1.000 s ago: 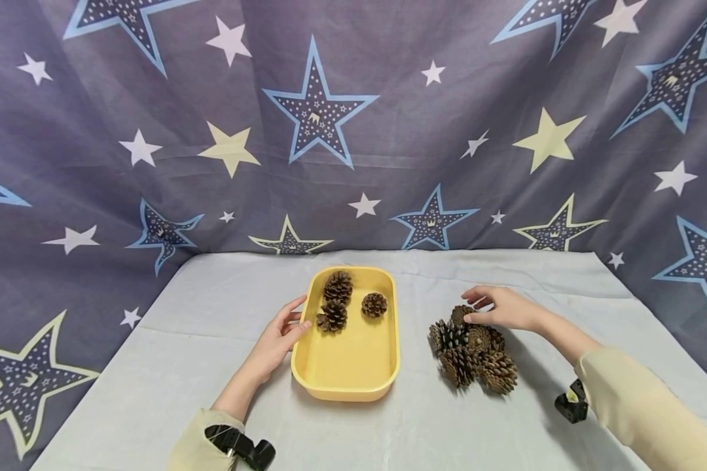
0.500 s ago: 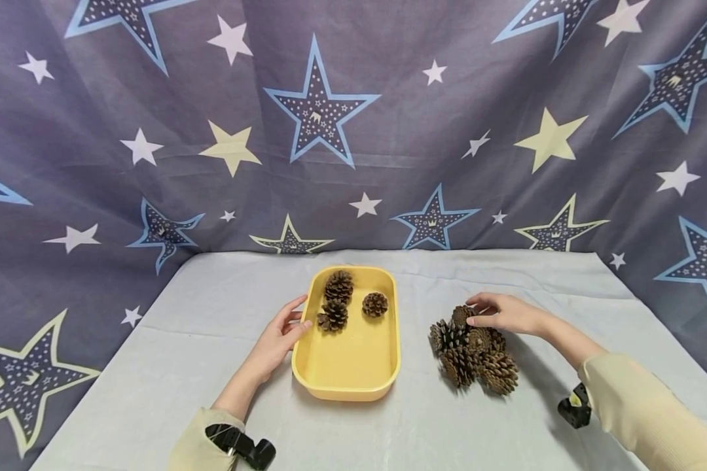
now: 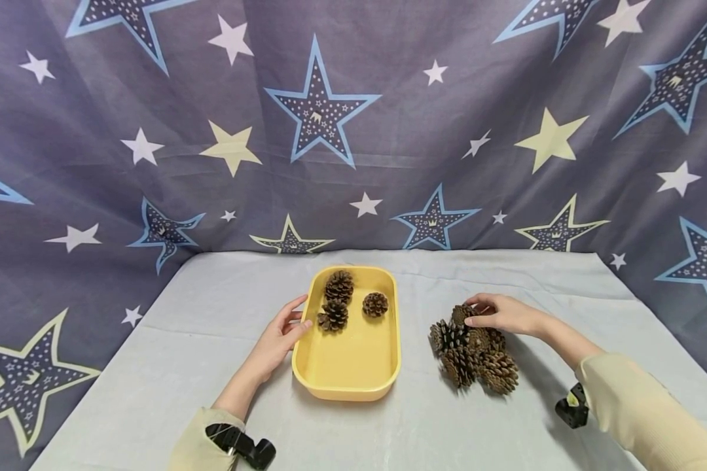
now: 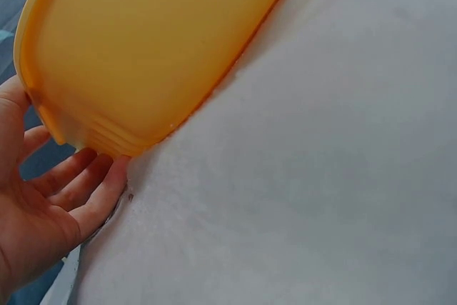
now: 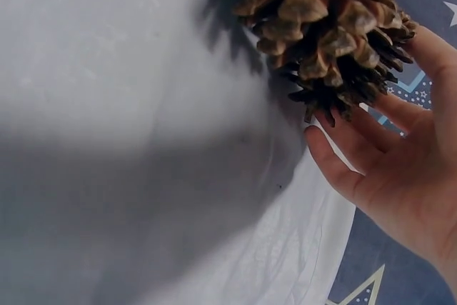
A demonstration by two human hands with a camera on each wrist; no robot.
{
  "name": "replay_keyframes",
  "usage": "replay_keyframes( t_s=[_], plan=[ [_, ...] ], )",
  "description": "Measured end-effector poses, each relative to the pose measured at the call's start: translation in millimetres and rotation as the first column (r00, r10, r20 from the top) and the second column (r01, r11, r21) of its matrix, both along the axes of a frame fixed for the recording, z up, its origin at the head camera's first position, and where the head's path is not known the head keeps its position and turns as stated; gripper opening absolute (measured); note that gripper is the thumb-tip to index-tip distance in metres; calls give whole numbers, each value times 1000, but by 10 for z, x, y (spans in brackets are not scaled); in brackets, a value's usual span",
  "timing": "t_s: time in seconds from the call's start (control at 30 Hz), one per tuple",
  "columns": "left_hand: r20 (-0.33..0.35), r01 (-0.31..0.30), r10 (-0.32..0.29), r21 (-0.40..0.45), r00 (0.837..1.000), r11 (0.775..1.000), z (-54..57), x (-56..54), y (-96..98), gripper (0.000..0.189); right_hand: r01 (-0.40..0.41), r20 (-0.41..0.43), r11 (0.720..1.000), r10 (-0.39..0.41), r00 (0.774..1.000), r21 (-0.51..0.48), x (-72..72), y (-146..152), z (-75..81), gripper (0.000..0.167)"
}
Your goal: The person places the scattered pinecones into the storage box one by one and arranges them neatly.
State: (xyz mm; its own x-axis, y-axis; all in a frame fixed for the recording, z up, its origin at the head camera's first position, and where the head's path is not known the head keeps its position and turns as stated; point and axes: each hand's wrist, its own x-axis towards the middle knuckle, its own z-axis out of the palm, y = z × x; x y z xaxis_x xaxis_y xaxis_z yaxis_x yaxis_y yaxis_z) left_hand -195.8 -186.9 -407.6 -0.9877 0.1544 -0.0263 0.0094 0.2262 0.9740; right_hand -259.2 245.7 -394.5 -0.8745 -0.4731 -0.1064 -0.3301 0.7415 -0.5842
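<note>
Bright, even light fills the head view, with a soft shadow beside the right sleeve [image 3: 642,399] on its near side; the backdrop [image 3: 383,144] looks stretched toward the edges. The left wrist view is duller, the tray [image 4: 157,48] hazy. From the right wrist, broad, blurry-edged shadow dims the counter [image 5: 86,48].

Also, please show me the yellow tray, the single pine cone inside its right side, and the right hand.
Yellow tray [image 3: 346,360]: head view, bare floor.
Single pine cone [image 3: 375,305]: head view, middle of its scales.
Right hand [image 3: 508,314]: head view, back of hand.
</note>
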Motion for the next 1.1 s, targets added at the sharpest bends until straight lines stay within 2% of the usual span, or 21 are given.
replay_keyframes(
  t_s=[0.03,0.27,0.37,0.57,0.7,0.97,1.1],
  plan=[
    [0,2,-2,3,1000,1000,-8,-7,-3,55,2,-13,1000,-2,1000,2,-2,-3,-2,58],
    [-25,-5,5,12,1000,1000,-274,-156,-73,57,-6,-95,1000,5,995,-6,-9,-53,-3,59],
    [-12,-5,6,18,1000,1000,-240,-148,-70,56,-19,-129,1000,17,991,-15,-15,-77,3,57],
    [-3,4,-4,8,1000,1000,-58,-49,-23,56,-14,-199,1000,11,980,-15,-32,-103,9,55],
    [-11,6,-6,1,1000,1000,7,0,-2,55,4,-213,1000,-7,977,-13,-45,-111,44,58],
    [-10,-4,4,-14,1000,1000,6,3,-3,55,44,-192,999,-47,980,-20,-76,-160,128,59],
    [-12,-5,4,-10,1000,1000,-17,-11,-8,55,32,-203,999,-40,978,-43,-89,-206,159,58]
  ],
)
